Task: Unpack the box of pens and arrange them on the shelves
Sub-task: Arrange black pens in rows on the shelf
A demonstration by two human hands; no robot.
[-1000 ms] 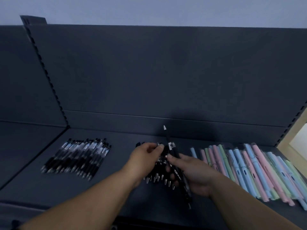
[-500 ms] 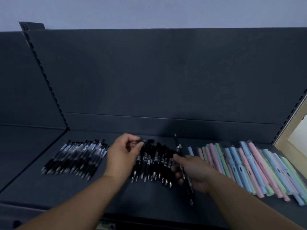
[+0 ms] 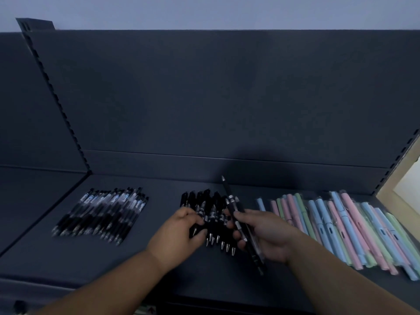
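Dark shelf (image 3: 159, 258) bears glossy black, silver-tipped pens (image 3: 212, 214) in a row

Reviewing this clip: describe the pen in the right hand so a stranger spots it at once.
On the dark shelf lie clear-barrelled pens left, a black group middle, pastel pens right. Between the black group and the pastel pens, the right hand grips one black pen. It alone is raised off the shelf, tip slanting toward the back panel.
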